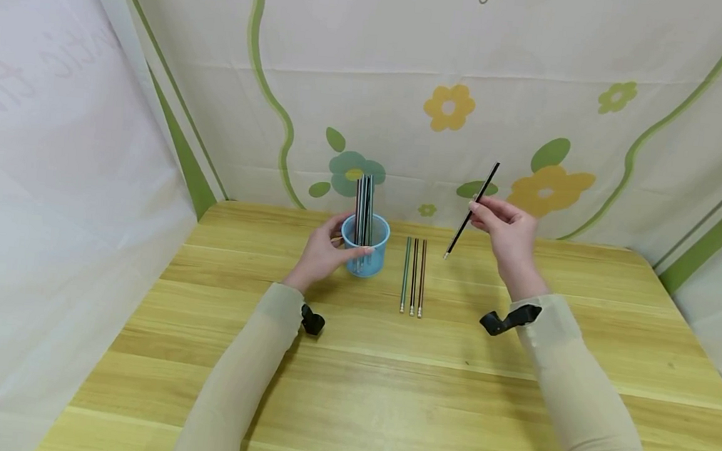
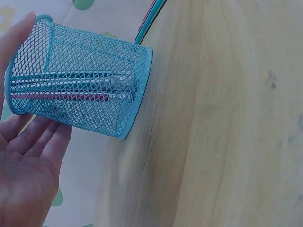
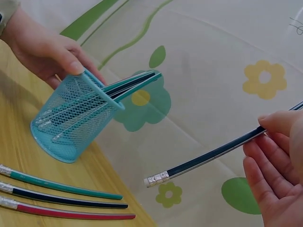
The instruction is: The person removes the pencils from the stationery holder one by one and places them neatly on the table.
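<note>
1. Pinching black pencil [image 3: 212, 153] in right hand [image 1: 508, 236], not yet placed.
2. Gripping blue mesh cup [image 2: 90, 52] with left hand [image 1: 323, 253] near table [image 1: 346, 396] back edge, several pencils [image 1: 365, 197] inside.
3. Seems midway, with three pencils [image 3: 71, 198] laid right of cup; cannot tell whether filling or emptying.

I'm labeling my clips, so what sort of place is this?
Probably an indoor, cloth-screened work corner: a wooden table, a flowered cloth hanging behind it, and a white cloth along the left.
</note>
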Motion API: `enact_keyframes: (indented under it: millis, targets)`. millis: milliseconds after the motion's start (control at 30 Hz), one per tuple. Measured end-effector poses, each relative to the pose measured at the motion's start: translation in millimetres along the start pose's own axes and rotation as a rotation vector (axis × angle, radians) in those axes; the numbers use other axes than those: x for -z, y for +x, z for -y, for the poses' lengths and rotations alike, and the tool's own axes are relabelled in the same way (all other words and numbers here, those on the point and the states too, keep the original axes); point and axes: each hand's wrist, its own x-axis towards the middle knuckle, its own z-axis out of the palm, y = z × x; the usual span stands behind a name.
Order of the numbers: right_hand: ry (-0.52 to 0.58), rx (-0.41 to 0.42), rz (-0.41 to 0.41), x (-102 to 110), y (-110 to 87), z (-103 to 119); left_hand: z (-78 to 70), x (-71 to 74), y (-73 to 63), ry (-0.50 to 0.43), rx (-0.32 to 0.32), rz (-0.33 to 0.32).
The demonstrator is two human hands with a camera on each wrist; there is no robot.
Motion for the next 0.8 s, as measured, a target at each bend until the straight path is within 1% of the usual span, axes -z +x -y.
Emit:
enact_keyframes:
  millis: [333,600,800]
  targets:
    - [-0.072,-0.033,0.026,2.0,-4.9,-15.3,0.1,-1.2,0.5,0.0,0.004,-0.002]
    - [-0.155,-0.104,0.042,4.8,-12.0,-24.6,-1.3,-2.3,0.0,-0.007,0.006,0.001]
    - [-0.142,-0.14,0.076,7.1,-15.6,-32.5,-0.7,-3.1,-0.1,-0.011,0.007,0.0]
